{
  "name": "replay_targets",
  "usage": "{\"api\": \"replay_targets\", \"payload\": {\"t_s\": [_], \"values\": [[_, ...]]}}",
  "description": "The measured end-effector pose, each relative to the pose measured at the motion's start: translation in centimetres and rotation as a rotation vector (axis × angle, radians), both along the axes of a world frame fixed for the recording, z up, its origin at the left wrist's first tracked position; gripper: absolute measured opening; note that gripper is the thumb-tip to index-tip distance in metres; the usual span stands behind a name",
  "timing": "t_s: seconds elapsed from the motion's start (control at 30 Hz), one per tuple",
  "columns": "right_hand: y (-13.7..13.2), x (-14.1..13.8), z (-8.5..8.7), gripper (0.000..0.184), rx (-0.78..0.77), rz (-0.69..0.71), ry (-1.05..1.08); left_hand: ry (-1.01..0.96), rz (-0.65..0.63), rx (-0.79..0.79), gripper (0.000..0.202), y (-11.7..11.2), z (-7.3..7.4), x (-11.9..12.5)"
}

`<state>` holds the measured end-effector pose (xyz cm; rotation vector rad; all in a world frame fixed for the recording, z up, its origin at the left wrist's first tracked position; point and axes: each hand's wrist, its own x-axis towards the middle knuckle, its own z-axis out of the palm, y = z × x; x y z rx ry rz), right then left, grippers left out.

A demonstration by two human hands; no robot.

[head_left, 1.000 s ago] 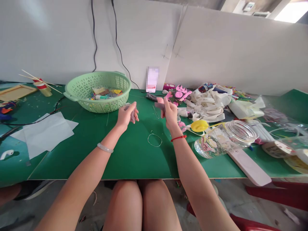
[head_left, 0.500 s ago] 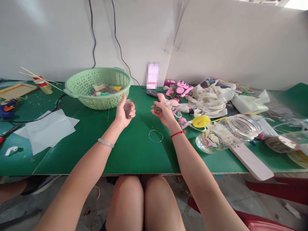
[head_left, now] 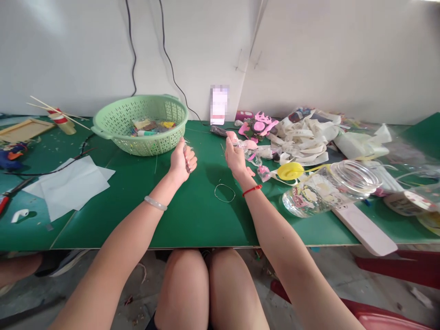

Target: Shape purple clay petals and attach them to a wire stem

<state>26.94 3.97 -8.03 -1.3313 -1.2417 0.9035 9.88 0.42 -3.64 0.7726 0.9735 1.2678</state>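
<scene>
A long green desk (head_left: pixel 206 224) fills the view, with a white wall behind it. A light green plastic basket (head_left: pixel 113 142) sits on the desk with small colored bits inside. To the right, a big glass jar (head_left: pixel 330 190) lies on its side, and a messy pile of white paper strips (head_left: pixel 302 142) sits behind it. Pink foam shapes (head_left: pixel 257 126) lie beside the pile. The left hand (head_left: pixel 184 160) is curled almost shut on a small thin thing (head_left: pixel 186 158), near the basket, but it is too small to tell what it is. The right hand (head_left: pixel 235 158) is raised, with its fingers close together, just under a pink piece (head_left: pixel 233 136). I cannot tell if it holds that piece. A thin wire loop (head_left: pixel 224 193) lies on the desk, touched by neither hand. Pieces lie in heaps, and nothing looks finished.
</scene>
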Motion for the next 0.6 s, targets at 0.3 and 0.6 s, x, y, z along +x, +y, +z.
{"api": "replay_targets", "payload": {"t_s": [0.3,0.6], "values": [[-0.6,-0.2,-0.2,0.047,0.264,0.115,-0.455,-0.048,0.019,0.032,0.075,0.5,0.2,-0.4],[-1.6,-0.8,0.7,0.056,0.219,0.314,-0.402,0.023,0.027,0.168,0.068,0.0,0.8,-0.5]]}}
